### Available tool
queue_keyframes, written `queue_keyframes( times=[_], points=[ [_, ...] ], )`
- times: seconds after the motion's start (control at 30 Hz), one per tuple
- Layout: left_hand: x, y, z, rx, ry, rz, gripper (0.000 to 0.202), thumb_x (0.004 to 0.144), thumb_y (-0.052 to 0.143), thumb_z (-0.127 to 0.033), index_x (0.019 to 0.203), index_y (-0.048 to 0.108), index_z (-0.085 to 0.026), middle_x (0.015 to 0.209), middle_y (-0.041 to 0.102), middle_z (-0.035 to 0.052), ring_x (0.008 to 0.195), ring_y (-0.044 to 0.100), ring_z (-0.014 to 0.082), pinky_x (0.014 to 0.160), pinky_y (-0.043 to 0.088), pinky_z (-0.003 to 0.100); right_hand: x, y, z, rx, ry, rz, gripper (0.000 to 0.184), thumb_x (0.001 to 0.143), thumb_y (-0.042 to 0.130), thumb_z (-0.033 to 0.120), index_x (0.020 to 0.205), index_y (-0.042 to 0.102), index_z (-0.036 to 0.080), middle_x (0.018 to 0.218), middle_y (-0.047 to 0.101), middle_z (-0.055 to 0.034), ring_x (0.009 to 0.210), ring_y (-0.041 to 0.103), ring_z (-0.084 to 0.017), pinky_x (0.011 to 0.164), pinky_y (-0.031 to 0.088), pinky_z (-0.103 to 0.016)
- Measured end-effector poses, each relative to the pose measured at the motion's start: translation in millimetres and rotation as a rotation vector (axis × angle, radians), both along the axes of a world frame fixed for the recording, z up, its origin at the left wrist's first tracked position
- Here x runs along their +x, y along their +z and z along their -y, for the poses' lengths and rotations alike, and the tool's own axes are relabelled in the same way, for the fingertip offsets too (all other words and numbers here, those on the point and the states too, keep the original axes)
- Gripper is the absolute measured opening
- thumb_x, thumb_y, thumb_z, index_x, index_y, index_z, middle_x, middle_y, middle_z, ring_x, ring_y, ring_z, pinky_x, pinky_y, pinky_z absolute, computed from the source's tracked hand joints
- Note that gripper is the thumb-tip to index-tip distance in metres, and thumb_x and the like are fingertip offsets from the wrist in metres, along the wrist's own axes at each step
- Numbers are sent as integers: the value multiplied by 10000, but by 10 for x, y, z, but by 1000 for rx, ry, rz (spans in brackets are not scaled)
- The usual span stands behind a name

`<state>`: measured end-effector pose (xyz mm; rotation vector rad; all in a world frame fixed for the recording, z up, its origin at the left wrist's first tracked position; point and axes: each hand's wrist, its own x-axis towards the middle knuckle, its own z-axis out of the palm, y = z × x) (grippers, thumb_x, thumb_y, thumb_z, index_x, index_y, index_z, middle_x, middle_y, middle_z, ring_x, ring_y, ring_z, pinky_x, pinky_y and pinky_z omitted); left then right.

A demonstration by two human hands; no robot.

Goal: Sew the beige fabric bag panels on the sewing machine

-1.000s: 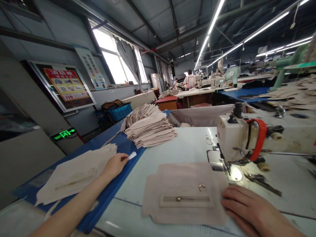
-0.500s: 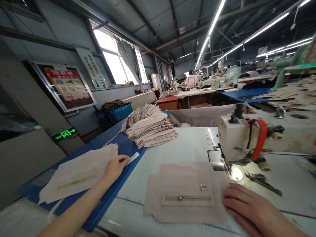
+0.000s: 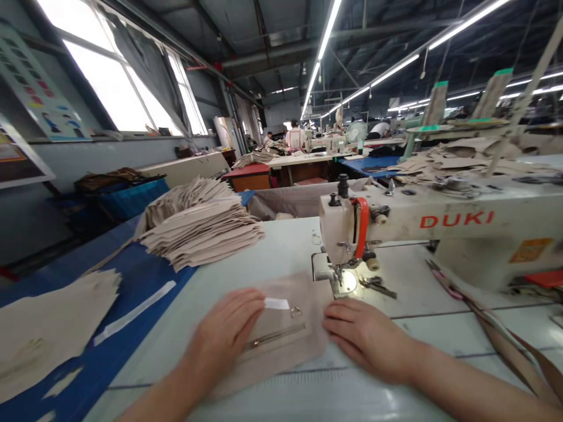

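A beige fabric panel (image 3: 285, 360) lies on the pale machine table, with a zipper (image 3: 281, 335) set in it and a small metal ring (image 3: 295, 312) above that. Over the panel, my left hand (image 3: 226, 334) pinches a short white strip (image 3: 277, 303), whose free end points right toward the ring. My right hand (image 3: 367, 337) rests on the table with its fingers lying at the panel's right edge. Just beyond both hands stands a white sewing machine (image 3: 333, 234) with a lit needle area; the panel's far edge is close to its needle plate (image 3: 321, 269).
A thick stack of beige pieces (image 3: 204, 231) stands at the back left. More panels (image 3: 57, 316) and a long white strip (image 3: 134, 313) lie on the blue table (image 3: 145, 264). Small metal snips (image 3: 379, 286) and pink-handled scissors (image 3: 448, 286) lie right of the needle.
My left hand has moved right from the blue table onto the panel, bringing a white strip. The panel is turned and nearer the needle. The view has swung right.
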<state>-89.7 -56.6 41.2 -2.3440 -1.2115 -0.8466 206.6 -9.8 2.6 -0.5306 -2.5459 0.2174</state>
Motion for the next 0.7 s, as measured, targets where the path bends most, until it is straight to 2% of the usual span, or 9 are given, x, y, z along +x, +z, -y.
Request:
queue_keyframes(
  times=[0.07, 0.13, 0.23, 0.3, 0.4, 0.5, 0.57, 0.7],
  points=[
    [336, -111, -94, -55, -109, -28, 280, 1016, 387, -213, 968, 662, -189, 973, 737, 43, 942, 674, 153, 918, 529, 288, 37, 7, -18, 36, 1, -39, 243, 971, 459, 187, 1042, 685, 139, 1032, 708, -98, 979, 615, -209, 953, 474, -335],
    [542, -204, -190, -162, -155, -53, 306, 1011, 366, -185, 929, 660, -186, 928, 730, 44, 886, 676, 155, 854, 551, 284, 90, 21, -28, 55, -20, -64, 253, 973, 442, 180, 994, 691, 138, 952, 707, -91, 905, 604, -202, 878, 482, -326],
    [645, -274, -291, -321, -155, -93, 269, 973, 402, -130, 908, 656, -191, 882, 712, 30, 825, 666, 161, 768, 557, 269, 163, 43, -34, 53, -51, -43, 238, 957, 451, 175, 929, 687, 155, 843, 675, -70, 797, 554, -196, 759, 456, -321],
    [657, -277, -327, -366, -149, -134, 239, 939, 443, -91, 979, 656, -191, 919, 707, 30, 853, 658, 170, 771, 550, 275, 183, 51, -38, 52, -51, -2, 215, 946, 471, 182, 918, 684, 167, 803, 650, -56, 772, 524, -194, 733, 432, -318],
    [702, -271, -361, -328, -163, -247, 262, 906, 491, -50, 1053, 651, -198, 928, 697, 31, 851, 648, 181, 767, 541, 293, 173, 50, -47, 47, -53, 50, 204, 945, 486, 199, 903, 684, 174, 776, 624, -45, 757, 504, -190, 715, 412, -310],
    [798, -294, -389, -260, -177, -322, 188, 903, 528, -59, 920, 668, -185, 836, 669, 27, 770, 628, 196, 718, 538, 316, 156, 39, -57, 35, -52, 57, 200, 943, 490, 194, 916, 686, 169, 793, 623, -44, 764, 502, -187, 718, 404, -305],
    [863, -317, -408, -235, -185, -300, 187, 915, 519, -63, 855, 659, -171, 802, 651, 26, 749, 612, 195, 710, 536, 317, 156, 34, -60, 27, -51, 55, 195, 939, 494, 188, 927, 687, 164, 810, 625, -47, 777, 505, -188, 726, 402, -303],
    [934, -343, -489, -167, -200, -187, 251, 963, 436, -69, 868, 647, -167, 798, 641, 23, 772, 594, 177, 729, 525, 290, 167, 44, -56, 9, -48, 77, 195, 937, 496, 189, 929, 689, 158, 828, 627, -53, 797, 509, -193, 744, 406, -304]
  ],
)
